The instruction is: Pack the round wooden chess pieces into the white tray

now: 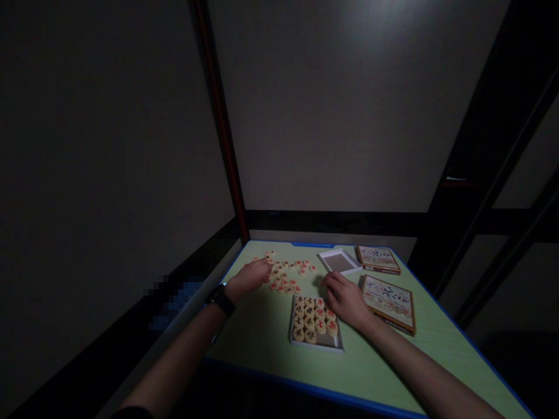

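Observation:
My left hand (252,276), with a dark watch (222,299) on its wrist, reaches to the far left of the table among loose Chinese chess pieces (283,278). Its fingers are drawn together over the pieces, and whatever is between them is hidden. By the right rim of a shallow white box (317,347) rests my right hand (345,298), fingers slightly bent and apart, with nothing visible in them. Round wooden pieces (309,322) with red or black characters stand in rows in this box. A bare patch of its floor shows at the front right.
An unfilled white box lid or tray (338,263) lies behind my right hand. Two printed flat boxes (378,258) (388,302) lie to the right. The green table (262,343) has a blue edge, with walls behind and at left.

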Action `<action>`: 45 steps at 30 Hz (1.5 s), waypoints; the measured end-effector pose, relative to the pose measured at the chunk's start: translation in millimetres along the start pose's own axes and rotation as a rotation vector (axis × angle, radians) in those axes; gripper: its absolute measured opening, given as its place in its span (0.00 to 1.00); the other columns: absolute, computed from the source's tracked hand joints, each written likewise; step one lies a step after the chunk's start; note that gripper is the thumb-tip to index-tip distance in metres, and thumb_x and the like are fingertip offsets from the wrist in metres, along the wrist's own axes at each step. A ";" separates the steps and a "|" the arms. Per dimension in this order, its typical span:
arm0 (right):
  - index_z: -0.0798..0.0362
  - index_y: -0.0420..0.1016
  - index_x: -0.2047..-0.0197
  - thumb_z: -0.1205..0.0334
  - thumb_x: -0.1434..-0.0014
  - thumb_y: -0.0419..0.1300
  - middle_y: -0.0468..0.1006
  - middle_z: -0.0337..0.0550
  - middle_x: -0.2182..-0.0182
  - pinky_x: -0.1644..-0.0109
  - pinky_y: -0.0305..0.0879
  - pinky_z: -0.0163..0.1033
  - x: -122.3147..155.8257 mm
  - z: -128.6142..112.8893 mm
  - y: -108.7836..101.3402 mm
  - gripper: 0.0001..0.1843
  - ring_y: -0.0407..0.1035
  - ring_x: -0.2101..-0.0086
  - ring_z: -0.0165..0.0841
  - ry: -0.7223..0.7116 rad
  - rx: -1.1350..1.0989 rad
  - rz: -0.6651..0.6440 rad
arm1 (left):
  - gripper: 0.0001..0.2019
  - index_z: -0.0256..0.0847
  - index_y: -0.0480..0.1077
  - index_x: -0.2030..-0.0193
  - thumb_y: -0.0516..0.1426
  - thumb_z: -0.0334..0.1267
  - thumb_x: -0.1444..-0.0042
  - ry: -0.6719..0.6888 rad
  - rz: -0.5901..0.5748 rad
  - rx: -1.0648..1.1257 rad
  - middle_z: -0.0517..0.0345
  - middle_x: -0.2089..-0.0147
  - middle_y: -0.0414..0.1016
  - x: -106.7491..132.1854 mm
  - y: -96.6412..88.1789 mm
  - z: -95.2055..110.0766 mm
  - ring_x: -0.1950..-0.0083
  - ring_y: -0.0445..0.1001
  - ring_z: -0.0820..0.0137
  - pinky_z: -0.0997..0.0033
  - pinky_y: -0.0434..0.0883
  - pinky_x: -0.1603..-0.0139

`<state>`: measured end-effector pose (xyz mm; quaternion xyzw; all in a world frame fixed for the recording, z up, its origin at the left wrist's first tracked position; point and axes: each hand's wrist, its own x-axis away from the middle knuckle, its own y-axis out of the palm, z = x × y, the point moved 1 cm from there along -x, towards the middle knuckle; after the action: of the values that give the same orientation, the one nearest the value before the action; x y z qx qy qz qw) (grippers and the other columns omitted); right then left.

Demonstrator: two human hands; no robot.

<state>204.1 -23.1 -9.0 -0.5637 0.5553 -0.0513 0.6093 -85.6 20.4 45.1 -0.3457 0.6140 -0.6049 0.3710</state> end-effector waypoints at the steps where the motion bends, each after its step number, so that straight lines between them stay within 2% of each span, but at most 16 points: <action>1: 0.53 0.75 0.61 0.72 0.42 0.50 0.76 0.46 0.61 0.58 0.69 0.39 0.2 0.2 0.4 0.14 0.72 0.63 0.36 -0.006 0.004 -0.002 | 0.08 0.37 0.73 0.59 0.54 0.28 0.41 0.005 0.025 -0.013 0.46 0.53 0.75 -1.2 0.6 -0.6 0.48 0.72 0.62 0.66 0.67 0.44; 5: 0.53 0.75 0.62 0.73 0.43 0.49 0.76 0.47 0.61 0.59 0.69 0.39 0.9 1.7 2.6 0.14 0.72 0.63 0.36 -0.028 0.014 0.012 | 0.08 0.38 0.72 0.58 0.54 0.28 0.41 -0.012 0.022 -0.062 0.46 0.53 0.75 -7.8 8.4 -6.2 0.49 0.72 0.60 0.63 0.68 0.45; 10: 0.52 0.75 0.62 0.74 0.45 0.50 0.76 0.45 0.61 0.59 0.69 0.38 1.6 2.6 4.5 0.15 0.72 0.64 0.36 -0.038 0.014 0.035 | 0.08 0.39 0.73 0.59 0.57 0.27 0.45 -0.023 0.010 -0.043 0.49 0.54 0.75 -14.1 16.4 -13.3 0.49 0.73 0.60 0.65 0.68 0.48; 16: 0.52 0.74 0.62 0.74 0.45 0.50 0.76 0.46 0.61 0.60 0.69 0.38 2.0 3.0 4.8 0.14 0.73 0.63 0.36 -0.059 -0.001 0.039 | 0.06 0.38 0.73 0.61 0.57 0.28 0.45 -0.034 0.032 -0.028 0.48 0.56 0.77 -16.4 11.0 -6.3 0.52 0.74 0.61 0.66 0.68 0.51; 21: 0.52 0.75 0.62 0.74 0.45 0.50 0.76 0.46 0.61 0.60 0.69 0.38 1.8 2.7 3.9 0.14 0.73 0.64 0.36 -0.065 -0.004 0.037 | 0.09 0.39 0.74 0.61 0.54 0.27 0.45 -0.027 0.052 -0.014 0.48 0.57 0.79 -16.0 7.4 -1.4 0.53 0.76 0.61 0.66 0.69 0.52; 30: 0.52 0.75 0.62 0.74 0.46 0.51 0.76 0.46 0.61 0.60 0.70 0.38 1.4 1.6 3.5 0.14 0.73 0.64 0.36 -0.053 -0.011 0.016 | 0.14 0.42 0.78 0.58 0.56 0.26 0.49 -0.008 0.059 0.026 0.52 0.56 0.81 -14.3 7.0 -5.5 0.53 0.77 0.63 0.69 0.69 0.51; 37: 0.52 0.75 0.62 0.75 0.46 0.52 0.76 0.46 0.61 0.59 0.70 0.38 1.6 2.8 4.9 0.14 0.73 0.64 0.36 -0.053 -0.020 0.021 | 0.13 0.40 0.78 0.60 0.54 0.27 0.46 -0.034 0.042 0.043 0.49 0.56 0.81 -14.3 5.0 -3.7 0.52 0.77 0.61 0.67 0.69 0.50; 45: 0.52 0.75 0.63 0.74 0.45 0.51 0.76 0.45 0.62 0.59 0.70 0.37 1.7 2.7 4.6 0.14 0.73 0.64 0.35 -0.044 -0.015 0.024 | 0.11 0.40 0.76 0.62 0.54 0.26 0.47 -0.061 0.037 0.062 0.51 0.61 0.81 -11.2 3.5 -0.8 0.55 0.77 0.63 0.70 0.68 0.54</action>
<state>204.1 -20.8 -14.2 -0.5625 0.5490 -0.0271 0.6177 -80.7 30.7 42.0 -0.3409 0.5897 -0.6057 0.4113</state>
